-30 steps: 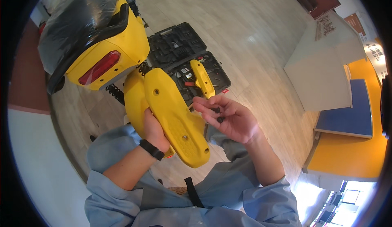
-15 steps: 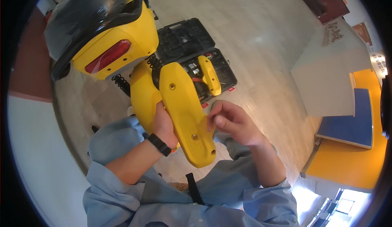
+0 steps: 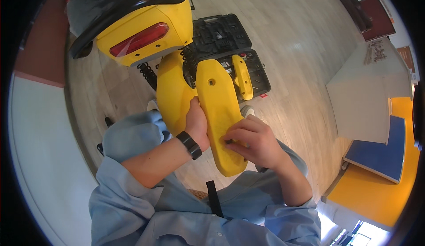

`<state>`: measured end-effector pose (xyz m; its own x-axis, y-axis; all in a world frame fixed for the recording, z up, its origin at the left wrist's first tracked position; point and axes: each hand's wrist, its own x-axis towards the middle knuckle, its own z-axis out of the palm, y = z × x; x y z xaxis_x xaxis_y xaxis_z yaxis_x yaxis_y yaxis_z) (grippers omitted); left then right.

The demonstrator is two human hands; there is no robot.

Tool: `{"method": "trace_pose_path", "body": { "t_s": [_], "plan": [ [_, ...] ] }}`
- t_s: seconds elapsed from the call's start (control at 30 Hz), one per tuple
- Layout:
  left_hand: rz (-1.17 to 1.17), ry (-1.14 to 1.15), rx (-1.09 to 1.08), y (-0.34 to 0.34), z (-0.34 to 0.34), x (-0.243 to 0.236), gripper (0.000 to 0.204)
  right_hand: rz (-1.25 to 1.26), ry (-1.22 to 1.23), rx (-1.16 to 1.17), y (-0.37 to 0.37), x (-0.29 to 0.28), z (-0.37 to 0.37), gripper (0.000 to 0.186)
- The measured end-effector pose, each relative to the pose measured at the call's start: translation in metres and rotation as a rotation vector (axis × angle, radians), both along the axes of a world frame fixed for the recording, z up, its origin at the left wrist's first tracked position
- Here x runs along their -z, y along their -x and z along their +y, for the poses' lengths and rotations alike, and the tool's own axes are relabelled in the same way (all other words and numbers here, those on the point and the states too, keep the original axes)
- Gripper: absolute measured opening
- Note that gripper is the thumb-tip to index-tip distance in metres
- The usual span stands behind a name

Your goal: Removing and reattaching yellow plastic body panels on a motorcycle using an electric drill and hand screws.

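A long yellow plastic cover panel (image 3: 217, 102) with a round hole near its far end stands slanted in front of me. My left hand (image 3: 197, 125) is closed on its left edge, the fingers partly hidden. Over the panel's lower right part, the thumb and fingers of my right hand (image 3: 256, 140) pinch a small dark piece (image 3: 229, 141) against the surface. That piece is too small to name. Just beyond the panel is a yellow rounded fender (image 3: 170, 91), beneath the tail of a yellow vehicle (image 3: 175, 27) with a red rear light (image 3: 139, 40) and black coil springs (image 3: 148, 74).
An open black tool case (image 3: 221, 33) lies on the floor behind the panel, with a smaller yellow part (image 3: 242, 77) resting on it. A plastic-wrapped black seat (image 3: 110, 2) tops the vehicle. At right stand a white cabinet (image 3: 363, 95) and a blue board (image 3: 378, 148).
My right hand has come from beside the panel onto its surface, with a small dark piece now showing at the fingertips. My left hand keeps its hold. The whole view has shifted a little.
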<state>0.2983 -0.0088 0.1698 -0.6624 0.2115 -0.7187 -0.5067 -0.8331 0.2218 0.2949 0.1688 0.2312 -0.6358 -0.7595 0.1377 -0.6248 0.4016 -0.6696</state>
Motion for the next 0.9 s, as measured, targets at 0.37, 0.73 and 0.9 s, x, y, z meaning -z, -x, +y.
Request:
{"method": "trace_pose_path", "body": {
  "t_s": [0.37, 0.73, 0.9],
  "plan": [
    [-0.017, 0.022, 0.002, 0.001, -0.001, -0.011, 0.056, -0.192, -0.048, 0.104, -0.005, 0.000, -0.001, 0.022],
    [-0.018, 0.043, -0.011, 0.001, -0.002, -0.011, 0.054, -0.368, 0.028, 0.187, 0.000, -0.010, -0.003, 0.022],
    [-0.009, 0.025, -0.007, 0.001, -0.003, -0.012, 0.054, -0.351, 0.069, 0.236, 0.011, -0.008, 0.011, 0.022]
  ]
}}
